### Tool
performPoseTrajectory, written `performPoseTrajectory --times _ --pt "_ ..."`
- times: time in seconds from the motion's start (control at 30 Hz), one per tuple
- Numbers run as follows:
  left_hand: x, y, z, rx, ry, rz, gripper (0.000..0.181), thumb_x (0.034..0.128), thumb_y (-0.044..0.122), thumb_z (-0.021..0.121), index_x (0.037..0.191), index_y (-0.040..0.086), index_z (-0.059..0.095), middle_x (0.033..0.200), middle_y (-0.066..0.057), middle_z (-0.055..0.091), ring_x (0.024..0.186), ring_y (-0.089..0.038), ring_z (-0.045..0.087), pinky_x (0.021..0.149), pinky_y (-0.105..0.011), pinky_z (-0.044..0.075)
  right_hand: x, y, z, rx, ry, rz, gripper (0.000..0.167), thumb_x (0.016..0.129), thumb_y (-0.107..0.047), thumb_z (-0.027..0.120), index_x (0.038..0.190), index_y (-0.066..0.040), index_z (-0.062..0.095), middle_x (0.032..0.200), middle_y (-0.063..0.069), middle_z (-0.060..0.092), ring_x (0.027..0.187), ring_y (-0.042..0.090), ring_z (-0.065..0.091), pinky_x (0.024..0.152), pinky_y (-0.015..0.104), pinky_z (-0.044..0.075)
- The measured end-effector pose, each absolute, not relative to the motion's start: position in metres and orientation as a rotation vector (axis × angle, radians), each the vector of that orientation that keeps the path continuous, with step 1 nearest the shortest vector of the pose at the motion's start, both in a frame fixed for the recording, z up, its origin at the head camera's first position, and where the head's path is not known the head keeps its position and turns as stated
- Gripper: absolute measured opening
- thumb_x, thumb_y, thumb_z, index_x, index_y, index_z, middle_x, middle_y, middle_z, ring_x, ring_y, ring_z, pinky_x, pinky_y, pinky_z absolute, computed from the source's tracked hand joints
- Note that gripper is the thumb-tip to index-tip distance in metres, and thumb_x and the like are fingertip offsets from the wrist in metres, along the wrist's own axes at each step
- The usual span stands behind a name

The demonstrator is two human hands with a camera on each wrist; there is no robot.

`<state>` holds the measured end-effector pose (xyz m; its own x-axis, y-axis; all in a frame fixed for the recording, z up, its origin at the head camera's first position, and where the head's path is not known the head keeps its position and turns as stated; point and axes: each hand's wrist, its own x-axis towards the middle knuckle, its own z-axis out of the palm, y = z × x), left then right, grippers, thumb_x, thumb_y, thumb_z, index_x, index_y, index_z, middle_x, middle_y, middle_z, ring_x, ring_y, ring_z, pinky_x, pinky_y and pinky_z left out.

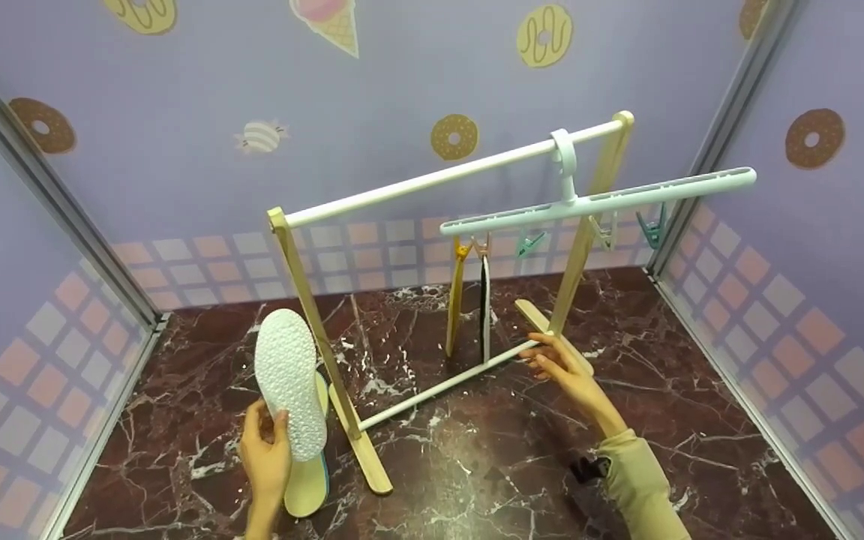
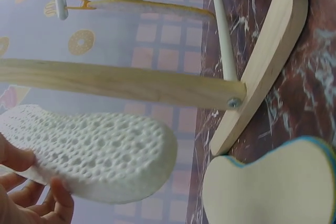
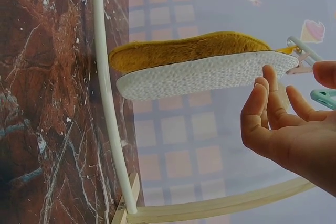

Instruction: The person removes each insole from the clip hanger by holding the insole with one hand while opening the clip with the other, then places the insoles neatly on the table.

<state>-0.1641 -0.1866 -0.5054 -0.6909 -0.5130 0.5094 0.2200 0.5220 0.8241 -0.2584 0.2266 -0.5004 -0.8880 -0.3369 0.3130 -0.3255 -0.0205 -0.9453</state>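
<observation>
My left hand [image 1: 265, 450] pinches a white bumpy insole [image 1: 287, 382] near its lower end, thumb on the textured face. Beneath it on the marble-look surface lies a cream insole with a blue edge [image 1: 307, 491]. My right hand [image 1: 563, 367] holds nothing, its fingers loosely bent in front of the rack's right leg. A mustard insole [image 1: 455, 304] and a black-and-white insole [image 1: 485, 307] hang from clips on a pale clip hanger [image 1: 627, 199]. In the right wrist view, the white insole [image 3: 194, 77] shows its bumpy side, with the fuzzy mustard one [image 3: 189, 51] behind.
The hanger hooks over the top bar [image 1: 424, 180] of a wooden rack. Other clips dangle from it: a teal clip [image 1: 531, 244], a pale clip [image 1: 604, 232] and a green clip [image 1: 653, 226]. A low crossbar [image 1: 447, 384] joins the rack's feet. Patterned walls enclose the surface.
</observation>
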Motion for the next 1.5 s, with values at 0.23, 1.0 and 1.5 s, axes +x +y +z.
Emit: performPoseTrajectory --times 0.23,1.0,1.5 --pt "-0.168 -0.197 -0.508 0.243 -2.072 -1.22 0.019 0.0784 -0.004 0.061 0.097 -0.007 0.057 0.079 -0.021 0.063 0.062 0.003 0.049 0.057 -0.011 0.042 -0.259 0.227 -0.501 -0.72 2.186 -2.117 0.04 0.092 -0.007 0.043 0.126 0.012 0.033 0.103 0.009 0.061 0.084 0.006 0.058 0.069 0.024 0.049" --pt "-0.184 -0.21 -0.499 0.277 -2.609 -1.235 0.022 0.0771 0.007 0.066 0.094 -0.005 0.058 0.081 -0.023 0.066 0.056 -0.022 0.065 0.04 -0.024 0.047 -0.257 0.229 -0.507 -0.688 2.204 -2.135 0.033 0.092 -0.007 0.044 0.124 0.0 0.042 0.102 0.009 0.062 0.086 0.016 0.061 0.069 0.024 0.049" --pt "-0.191 -0.216 -0.512 0.26 -2.735 -1.197 0.028 0.0783 0.004 0.062 0.098 -0.014 0.055 0.082 -0.029 0.063 0.066 -0.032 0.064 0.042 -0.028 0.049 -0.256 0.232 -0.506 -0.63 2.148 -2.126 0.036 0.093 -0.001 0.037 0.126 0.012 0.031 0.099 -0.002 0.064 0.081 0.004 0.059 0.069 0.02 0.048"
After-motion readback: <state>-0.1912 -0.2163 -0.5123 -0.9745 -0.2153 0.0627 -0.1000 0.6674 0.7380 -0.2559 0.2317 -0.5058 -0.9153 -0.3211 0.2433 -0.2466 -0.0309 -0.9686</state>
